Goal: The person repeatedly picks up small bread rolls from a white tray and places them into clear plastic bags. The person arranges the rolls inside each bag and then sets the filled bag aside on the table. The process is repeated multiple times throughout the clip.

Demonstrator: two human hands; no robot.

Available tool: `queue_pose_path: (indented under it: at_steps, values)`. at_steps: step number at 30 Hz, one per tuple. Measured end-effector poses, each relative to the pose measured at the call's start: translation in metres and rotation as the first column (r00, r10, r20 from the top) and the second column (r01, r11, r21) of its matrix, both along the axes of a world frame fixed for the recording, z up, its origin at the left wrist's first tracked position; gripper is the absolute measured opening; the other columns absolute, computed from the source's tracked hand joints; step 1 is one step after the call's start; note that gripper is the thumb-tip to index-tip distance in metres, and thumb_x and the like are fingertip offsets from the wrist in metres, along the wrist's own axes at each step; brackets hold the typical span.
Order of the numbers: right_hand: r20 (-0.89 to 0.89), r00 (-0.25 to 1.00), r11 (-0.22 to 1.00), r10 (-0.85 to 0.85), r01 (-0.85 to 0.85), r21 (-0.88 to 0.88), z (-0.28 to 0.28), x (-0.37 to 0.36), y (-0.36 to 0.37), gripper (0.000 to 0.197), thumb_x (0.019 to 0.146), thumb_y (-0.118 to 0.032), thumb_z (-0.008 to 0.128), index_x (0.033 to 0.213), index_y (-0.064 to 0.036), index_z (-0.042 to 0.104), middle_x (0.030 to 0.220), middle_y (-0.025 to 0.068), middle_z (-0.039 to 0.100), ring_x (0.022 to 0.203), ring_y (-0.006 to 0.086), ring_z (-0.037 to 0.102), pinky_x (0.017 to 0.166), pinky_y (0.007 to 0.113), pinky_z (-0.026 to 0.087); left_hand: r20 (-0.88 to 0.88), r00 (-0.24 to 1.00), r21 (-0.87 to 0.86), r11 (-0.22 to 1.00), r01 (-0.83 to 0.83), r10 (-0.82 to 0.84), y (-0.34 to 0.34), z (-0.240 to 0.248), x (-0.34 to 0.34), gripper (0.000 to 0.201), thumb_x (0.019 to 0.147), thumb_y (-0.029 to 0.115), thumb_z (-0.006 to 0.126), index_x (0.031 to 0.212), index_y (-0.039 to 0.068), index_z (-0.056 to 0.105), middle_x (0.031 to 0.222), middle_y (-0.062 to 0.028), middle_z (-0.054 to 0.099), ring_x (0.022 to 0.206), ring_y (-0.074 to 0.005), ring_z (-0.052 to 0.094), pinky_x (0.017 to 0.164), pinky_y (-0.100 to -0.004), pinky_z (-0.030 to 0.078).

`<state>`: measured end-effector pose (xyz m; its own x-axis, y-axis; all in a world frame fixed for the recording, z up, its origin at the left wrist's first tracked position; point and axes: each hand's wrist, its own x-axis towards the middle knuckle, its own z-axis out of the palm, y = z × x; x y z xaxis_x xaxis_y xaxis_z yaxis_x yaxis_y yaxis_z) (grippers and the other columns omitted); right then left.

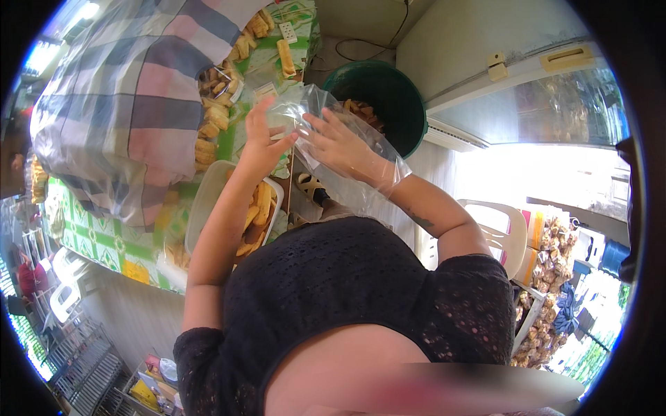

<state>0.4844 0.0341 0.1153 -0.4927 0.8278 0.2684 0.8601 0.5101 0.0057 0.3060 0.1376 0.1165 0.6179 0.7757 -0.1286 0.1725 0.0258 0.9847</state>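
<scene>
A clear plastic bag (368, 182) is pulled over my right hand (341, 147) like a sleeve, reaching past the wrist. Inside it the fingers of that hand are stretched out and slightly apart. My left hand (263, 142) is raised close beside the bag, its fingers spread; whether a fingertip touches the film I cannot tell. Below my left forearm stands a white tub (279, 197) with long golden-brown bread pieces (260, 208) in it, partly hidden by the arm. Past the bag, a dark green bin (409, 104) holds more brown pieces.
A plaid cloth (139, 90) covers a large heap on the table with a green-and-white cover (104, 236). Bread pieces (215, 118) lie along its edge, near a white power strip (288, 32). A pale cabinet (485, 41) and a beige chair (510, 239) stand on the right.
</scene>
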Motion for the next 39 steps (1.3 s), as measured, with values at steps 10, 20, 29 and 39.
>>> queue_pose_path:
  at_steps: [10, 20, 29, 39]
  values:
    - [-0.66, 0.738, 0.946, 0.141, -0.297, -0.129, 0.005, -0.021, 0.039, 0.022, 0.083, -0.014, 0.058, 0.103, -0.0056, 0.063, 0.104, 0.008, 0.062, 0.097, 0.0253, 0.058, 0.089, 0.039, 0.045, -0.379, 0.795, 0.596, 0.782, -0.182, 0.473, 0.038, -0.04, -0.08, 0.018, 0.075, 0.003, 0.062, 0.089, 0.007, 0.052, 0.083, -0.0117, 0.056, 0.074, -0.0295, 0.058, 0.068, -0.036, 0.046]
    - [-0.701, 0.09, 0.15, -0.708, -0.95, -0.273, 0.042, -0.14, 0.088, 0.05, 0.09, -0.044, 0.05, 0.115, -0.0012, 0.05, 0.086, 0.0078, 0.057, 0.08, 0.0219, 0.059, 0.074, 0.038, 0.052, -0.23, 0.323, 0.719, 0.384, -0.579, 0.918, -0.079, -0.043, -0.249, 0.02, 0.079, 0.008, 0.063, 0.094, 0.006, 0.05, 0.08, -0.0112, 0.056, 0.071, -0.0273, 0.057, 0.065, -0.0378, 0.045]
    - [-0.713, 0.098, -0.124, -0.694, -0.992, -0.016, 0.048, -0.203, 0.112, 0.035, 0.094, -0.028, 0.044, 0.089, 0.0038, 0.057, 0.08, 0.0107, 0.06, 0.076, 0.0248, 0.062, 0.07, 0.038, 0.054, -0.116, 0.101, 0.711, 0.153, -0.687, 0.988, -0.142, -0.059, -0.307, 0.009, 0.084, 0.007, 0.057, 0.091, 0.003, 0.055, 0.083, -0.0118, 0.053, 0.075, -0.0283, 0.054, 0.067, -0.0364, 0.045]
    - [-0.694, 0.23, 0.029, -0.683, -0.94, -0.34, 0.068, -0.227, 0.115, 0.035, 0.086, -0.014, 0.058, 0.117, 0.0005, 0.049, 0.105, 0.0139, 0.059, 0.1, 0.0213, 0.058, 0.077, 0.035, 0.053, -0.131, 0.077, 0.849, 0.152, -0.506, 0.988, -0.16, -0.055, -0.32, 0.028, 0.088, 0.01, 0.053, 0.115, 0.006, 0.06, 0.079, -0.0085, 0.047, 0.069, -0.023, 0.049, 0.065, -0.0337, 0.044]
